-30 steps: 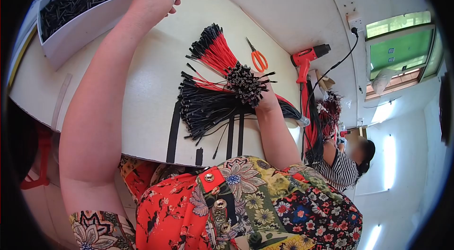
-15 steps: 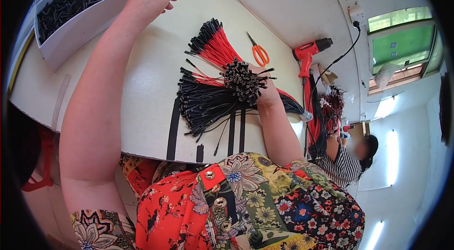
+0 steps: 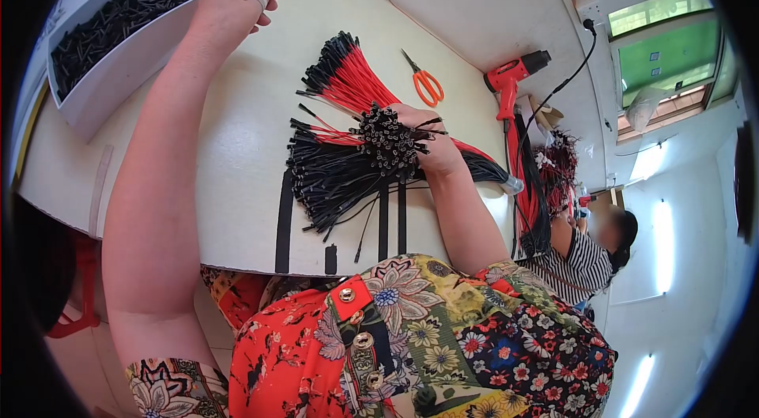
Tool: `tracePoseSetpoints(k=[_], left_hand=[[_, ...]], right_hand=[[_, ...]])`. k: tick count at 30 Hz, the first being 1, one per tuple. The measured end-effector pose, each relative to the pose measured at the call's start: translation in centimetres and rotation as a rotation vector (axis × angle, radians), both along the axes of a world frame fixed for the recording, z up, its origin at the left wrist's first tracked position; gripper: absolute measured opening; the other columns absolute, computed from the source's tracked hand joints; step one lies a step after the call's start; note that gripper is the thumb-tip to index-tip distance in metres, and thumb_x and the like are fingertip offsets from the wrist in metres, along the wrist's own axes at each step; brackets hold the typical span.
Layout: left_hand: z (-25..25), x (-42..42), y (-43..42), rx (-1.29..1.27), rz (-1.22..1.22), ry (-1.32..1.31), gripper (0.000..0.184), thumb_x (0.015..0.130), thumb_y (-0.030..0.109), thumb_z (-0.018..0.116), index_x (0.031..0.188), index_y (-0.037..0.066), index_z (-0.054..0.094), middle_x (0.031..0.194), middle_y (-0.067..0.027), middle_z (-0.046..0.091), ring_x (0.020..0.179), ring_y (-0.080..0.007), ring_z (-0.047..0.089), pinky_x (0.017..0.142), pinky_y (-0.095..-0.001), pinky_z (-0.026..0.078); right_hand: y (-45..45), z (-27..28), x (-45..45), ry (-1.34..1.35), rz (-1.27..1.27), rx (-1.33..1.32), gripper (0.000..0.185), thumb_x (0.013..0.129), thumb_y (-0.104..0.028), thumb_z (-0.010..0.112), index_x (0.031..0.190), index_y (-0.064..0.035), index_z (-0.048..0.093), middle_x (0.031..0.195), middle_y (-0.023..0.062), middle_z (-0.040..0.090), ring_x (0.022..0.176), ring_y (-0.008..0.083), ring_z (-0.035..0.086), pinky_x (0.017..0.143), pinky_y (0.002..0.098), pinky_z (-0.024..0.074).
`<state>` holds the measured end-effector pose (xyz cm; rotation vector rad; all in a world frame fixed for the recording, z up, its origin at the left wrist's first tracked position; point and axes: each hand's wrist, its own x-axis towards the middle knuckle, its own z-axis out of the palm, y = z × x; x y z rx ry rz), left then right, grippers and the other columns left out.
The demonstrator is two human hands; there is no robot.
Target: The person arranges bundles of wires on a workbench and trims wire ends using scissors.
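Note:
My right hand (image 3: 435, 141) is closed around an upright bundle of wires, whose packed black ends (image 3: 389, 140) face up toward me. Beside and beneath it lie fanned-out wires: a red group with black tips (image 3: 356, 74) behind, and a black group (image 3: 336, 177) in front. My left hand (image 3: 237, 7) is raised at the upper left, near the right end of a white box (image 3: 118, 66) filled with short black pieces (image 3: 126, 19). Its fingers are curled together, with a white band around one of them; whatever they hold is hidden.
Orange-handled scissors (image 3: 427, 84) lie behind the wires. A red heat gun (image 3: 514, 82) is at the right, its black cable running to a wall socket. More red and black wires (image 3: 528, 205) hang nearby. A co-worker in a striped top (image 3: 569, 268) sits farther right. Black strips (image 3: 285, 220) mark the table.
The whole view has shifted slightly, moving most things a little to the left. Both hands keep nearly the same pose, the right one still around the bundle.

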<state>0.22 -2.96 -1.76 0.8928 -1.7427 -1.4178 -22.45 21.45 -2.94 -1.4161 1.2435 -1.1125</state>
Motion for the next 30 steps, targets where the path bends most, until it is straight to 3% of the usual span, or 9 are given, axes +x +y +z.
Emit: tracePoseSetpoints(k=[5, 11, 17, 22, 26, 30], left_hand=[[-0.1, 0.0, -0.2, -0.003, -0.008, -0.011, 0.015, 0.089, 0.007, 0.049, 0.094, 0.010, 0.063, 0.089, 0.0029, 0.064, 0.076, -0.0064, 0.058, 0.068, -0.0237, 0.046], [0.8, 0.1, 1.2, -0.043, -0.135, 0.115, 0.015, 0.089, 0.008, 0.051, 0.098, 0.011, 0.063, 0.090, 0.0029, 0.064, 0.077, -0.0060, 0.057, 0.070, -0.0227, 0.046], [2.2, 0.4, 3.1, -0.017, -0.557, 0.090, 0.017, 0.087, 0.011, 0.054, 0.102, 0.007, 0.061, 0.091, 0.0000, 0.065, 0.079, -0.0073, 0.058, 0.070, -0.0231, 0.047], [2.8, 0.8, 4.6, -0.083, -1.010, 0.176, 0.014, 0.080, 0.008, 0.070, 0.092, 0.002, 0.065, 0.088, -0.0006, 0.063, 0.083, -0.0075, 0.058, 0.076, -0.0230, 0.047], [4.9, 2.3, 5.6, -0.034, -1.013, -0.053, 0.015, 0.078, 0.009, 0.072, 0.090, 0.002, 0.066, 0.085, -0.0008, 0.063, 0.080, -0.0086, 0.058, 0.074, -0.0231, 0.047], [5.3, 2.4, 6.5, -0.165, -0.915, -0.071, 0.013, 0.077, 0.009, 0.073, 0.085, 0.001, 0.066, 0.078, -0.0013, 0.062, 0.076, -0.0092, 0.057, 0.070, -0.0241, 0.047]], right_hand=[[0.0, -0.3, -0.1, -0.017, 0.031, -0.011, 0.037, 0.068, -0.005, 0.073, 0.105, -0.0050, 0.068, 0.106, 0.0084, 0.061, 0.100, 0.0184, 0.058, 0.090, 0.0312, 0.0449], [0.2, 0.6, 1.8, -0.069, -0.054, -0.041, 0.037, 0.068, 0.006, 0.069, 0.105, -0.0025, 0.066, 0.105, 0.0079, 0.061, 0.100, 0.0193, 0.058, 0.089, 0.0312, 0.0455], [0.1, 1.1, 2.9, 0.302, -0.011, -0.247, 0.037, 0.071, 0.008, 0.068, 0.106, -0.0013, 0.065, 0.104, 0.0094, 0.062, 0.098, 0.0204, 0.059, 0.087, 0.0294, 0.0461], [0.2, 0.7, 3.0, 0.341, -0.048, -0.320, 0.038, 0.070, 0.006, 0.069, 0.107, -0.0017, 0.064, 0.102, 0.0095, 0.064, 0.097, 0.0205, 0.060, 0.086, 0.0290, 0.0468], [0.3, 0.9, 3.3, 0.389, -0.085, -0.340, 0.037, 0.070, 0.005, 0.070, 0.107, -0.0021, 0.065, 0.101, 0.0094, 0.064, 0.096, 0.0209, 0.061, 0.085, 0.0292, 0.0475], [0.3, 1.4, 4.0, 0.421, -0.128, -0.350, 0.038, 0.070, 0.005, 0.070, 0.107, -0.0026, 0.065, 0.101, 0.0088, 0.065, 0.095, 0.0210, 0.061, 0.085, 0.0296, 0.0479]])
